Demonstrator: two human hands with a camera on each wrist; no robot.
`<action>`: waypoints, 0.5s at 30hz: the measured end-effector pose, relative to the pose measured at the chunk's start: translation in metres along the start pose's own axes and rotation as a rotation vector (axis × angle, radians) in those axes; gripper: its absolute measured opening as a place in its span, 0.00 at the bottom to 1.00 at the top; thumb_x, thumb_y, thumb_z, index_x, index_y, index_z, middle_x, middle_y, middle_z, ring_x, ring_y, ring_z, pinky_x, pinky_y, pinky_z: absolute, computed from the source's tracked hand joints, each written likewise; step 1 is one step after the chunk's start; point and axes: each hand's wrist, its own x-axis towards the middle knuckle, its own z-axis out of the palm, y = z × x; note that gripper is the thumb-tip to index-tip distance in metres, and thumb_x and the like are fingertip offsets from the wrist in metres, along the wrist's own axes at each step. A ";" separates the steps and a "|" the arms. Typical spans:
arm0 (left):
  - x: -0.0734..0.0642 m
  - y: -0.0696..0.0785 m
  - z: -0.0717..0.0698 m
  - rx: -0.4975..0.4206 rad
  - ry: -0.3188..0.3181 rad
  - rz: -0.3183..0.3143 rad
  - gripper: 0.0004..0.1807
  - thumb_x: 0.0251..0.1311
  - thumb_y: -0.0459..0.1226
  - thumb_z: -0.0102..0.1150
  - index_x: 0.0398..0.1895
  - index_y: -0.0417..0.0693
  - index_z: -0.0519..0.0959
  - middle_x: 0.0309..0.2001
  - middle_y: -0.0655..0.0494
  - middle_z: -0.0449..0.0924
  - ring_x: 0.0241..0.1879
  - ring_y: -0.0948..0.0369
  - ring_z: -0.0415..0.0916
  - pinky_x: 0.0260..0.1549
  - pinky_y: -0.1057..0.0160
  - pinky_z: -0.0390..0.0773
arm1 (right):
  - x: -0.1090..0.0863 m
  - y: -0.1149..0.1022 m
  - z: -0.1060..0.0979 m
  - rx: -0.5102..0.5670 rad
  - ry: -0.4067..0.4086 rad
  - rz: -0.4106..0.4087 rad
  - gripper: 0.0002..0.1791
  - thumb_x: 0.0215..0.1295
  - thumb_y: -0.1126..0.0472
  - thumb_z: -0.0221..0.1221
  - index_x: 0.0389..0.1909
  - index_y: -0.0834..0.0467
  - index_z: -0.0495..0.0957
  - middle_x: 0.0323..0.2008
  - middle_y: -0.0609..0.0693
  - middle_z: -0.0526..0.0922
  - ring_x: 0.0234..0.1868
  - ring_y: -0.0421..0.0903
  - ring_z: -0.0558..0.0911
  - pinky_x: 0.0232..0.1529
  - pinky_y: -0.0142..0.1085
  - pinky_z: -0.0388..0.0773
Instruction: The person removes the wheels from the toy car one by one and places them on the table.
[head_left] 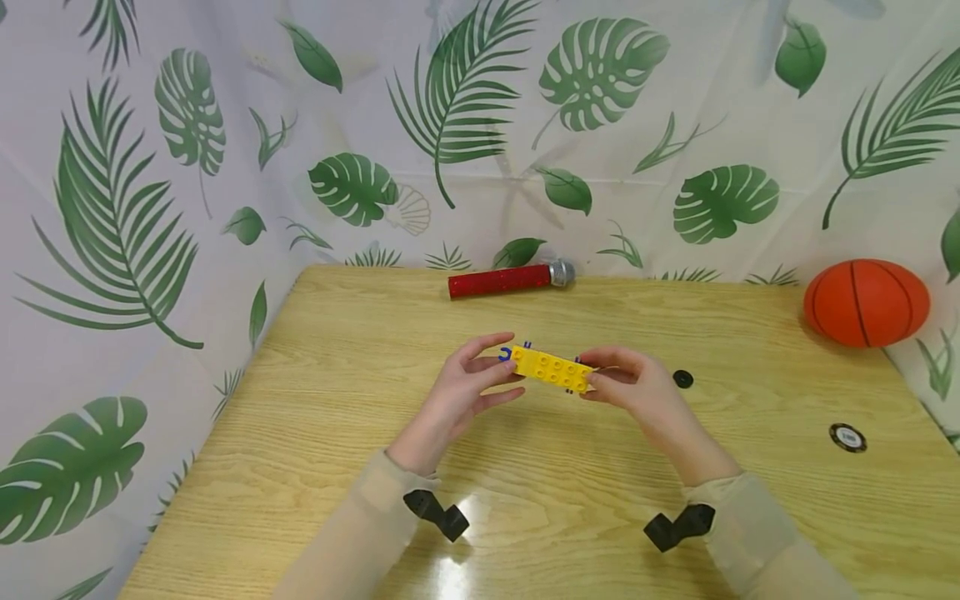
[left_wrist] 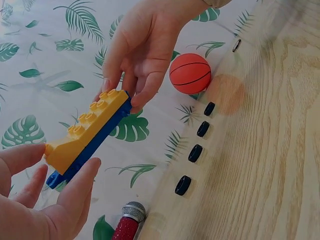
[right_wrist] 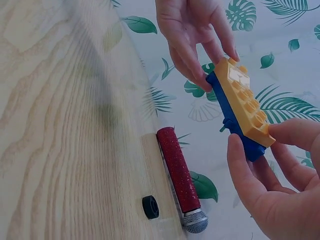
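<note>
A toy building-block car body (head_left: pixel 553 369), a yellow studded block on a blue base with small blue pegs along its sides, is held up over the table between both hands. My left hand (head_left: pixel 468 383) holds its left end, where a blue hook sticks out. The right end is pinched between thumb and fingers of my right hand (head_left: pixel 633 382). In the left wrist view the yellow block (left_wrist: pixel 90 132) slopes, its blue base (left_wrist: pixel 95 145) facing the table. Several black toy wheels (left_wrist: pixel 195 153) stand in a row on the table; the head view shows just one wheel (head_left: pixel 682 379).
A red glitter microphone (head_left: pixel 502 281) with a silver head lies at the table's back edge. An orange ball (head_left: pixel 866 302) with black lines sits at the back right corner. Right of the hands lies a black-and-white round chip (head_left: pixel 848 437). Leaf-print cloth (head_left: pixel 480 192) hangs behind the wooden table (head_left: pixel 300 467).
</note>
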 end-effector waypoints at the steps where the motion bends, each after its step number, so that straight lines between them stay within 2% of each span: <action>1: 0.000 0.000 -0.001 0.004 -0.012 -0.003 0.25 0.67 0.28 0.57 0.66 0.48 0.72 0.50 0.47 0.79 0.50 0.49 0.81 0.51 0.48 0.81 | 0.000 0.000 0.000 0.003 -0.001 -0.001 0.23 0.72 0.63 0.57 0.63 0.69 0.69 0.59 0.65 0.74 0.46 0.38 0.83 0.49 0.35 0.84; 7: -0.002 0.001 -0.004 0.060 -0.056 -0.020 0.26 0.67 0.28 0.57 0.68 0.43 0.70 0.50 0.48 0.77 0.47 0.50 0.83 0.52 0.49 0.81 | -0.001 0.002 -0.002 0.015 -0.010 -0.004 0.24 0.72 0.61 0.57 0.63 0.69 0.69 0.59 0.63 0.75 0.46 0.38 0.84 0.50 0.37 0.84; 15: -0.003 -0.001 -0.007 0.113 -0.063 -0.052 0.24 0.67 0.28 0.57 0.67 0.41 0.70 0.53 0.44 0.75 0.57 0.37 0.77 0.51 0.51 0.82 | -0.001 0.006 -0.002 -0.042 -0.014 0.010 0.26 0.66 0.63 0.64 0.63 0.67 0.71 0.59 0.65 0.76 0.47 0.41 0.83 0.49 0.33 0.83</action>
